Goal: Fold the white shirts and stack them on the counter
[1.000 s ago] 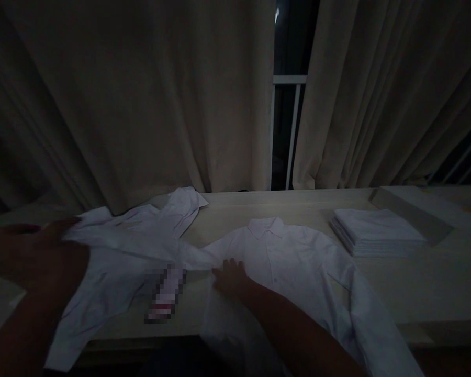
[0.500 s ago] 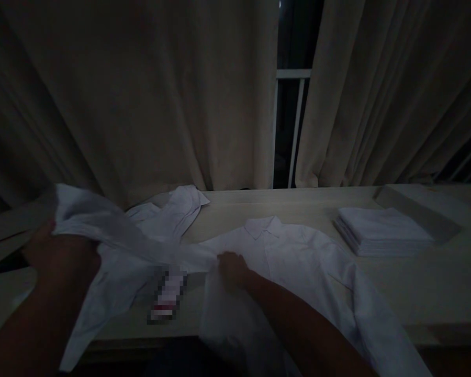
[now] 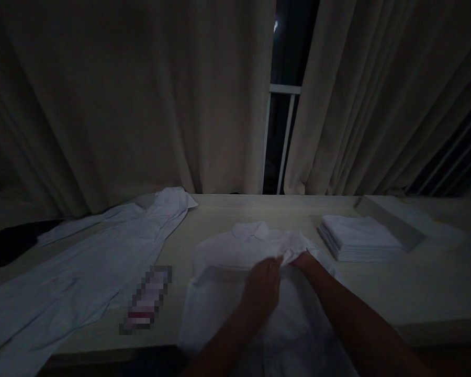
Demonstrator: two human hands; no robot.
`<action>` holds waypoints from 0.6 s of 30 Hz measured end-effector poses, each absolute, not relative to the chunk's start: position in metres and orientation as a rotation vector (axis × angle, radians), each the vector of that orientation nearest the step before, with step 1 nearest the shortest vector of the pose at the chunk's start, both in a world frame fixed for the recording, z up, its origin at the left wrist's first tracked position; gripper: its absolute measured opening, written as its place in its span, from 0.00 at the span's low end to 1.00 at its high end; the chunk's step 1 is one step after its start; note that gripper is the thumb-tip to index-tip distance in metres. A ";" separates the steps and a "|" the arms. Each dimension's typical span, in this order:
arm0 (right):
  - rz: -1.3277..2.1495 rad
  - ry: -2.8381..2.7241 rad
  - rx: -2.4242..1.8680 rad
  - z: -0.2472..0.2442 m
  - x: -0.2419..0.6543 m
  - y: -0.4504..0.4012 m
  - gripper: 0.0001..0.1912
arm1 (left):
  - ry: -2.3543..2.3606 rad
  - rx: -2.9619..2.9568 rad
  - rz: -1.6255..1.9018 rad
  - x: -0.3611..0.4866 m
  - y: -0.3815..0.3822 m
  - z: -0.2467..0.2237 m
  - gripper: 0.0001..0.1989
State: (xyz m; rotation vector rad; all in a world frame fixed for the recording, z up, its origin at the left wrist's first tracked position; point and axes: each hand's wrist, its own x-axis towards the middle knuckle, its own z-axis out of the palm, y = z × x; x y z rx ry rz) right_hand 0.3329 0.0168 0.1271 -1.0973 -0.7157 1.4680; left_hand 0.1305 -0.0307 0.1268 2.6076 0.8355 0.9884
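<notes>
A white collared shirt (image 3: 220, 303) lies front up before me, its collar pointing away and its lower part toward me. One sleeve is drawn across the chest just below the collar. My left hand (image 3: 265, 277) is closed on the bunched end of that sleeve. Right beside it, my right hand (image 3: 300, 259) is closed on the same crumpled fabric, its fingers partly hidden by cloth. Another white shirt (image 3: 102, 256) lies spread out and wrinkled on the left.
A stack of folded white shirts (image 3: 359, 238) stands at the right on the pale table (image 3: 427, 290). Between the two shirts lies a pixelated item (image 3: 147, 298). A dark cloth (image 3: 19, 238) is at far left; curtains (image 3: 220, 104) hang behind the table.
My left hand has moved from the far left to the middle, carrying the sleeve across the shirt. My right hand has shifted right along the chest. The view has turned slightly.
</notes>
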 end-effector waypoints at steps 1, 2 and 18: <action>1.471 -0.696 -1.111 0.123 0.344 0.002 0.30 | 0.883 2.635 0.888 0.123 -0.048 0.100 0.18; 1.478 -0.673 -1.134 0.119 0.353 -0.009 0.30 | 0.925 2.653 0.793 0.113 -0.060 0.076 0.15; 1.610 -0.791 -1.121 0.214 0.280 0.065 0.09 | 1.220 1.106 1.189 0.010 0.024 0.057 0.09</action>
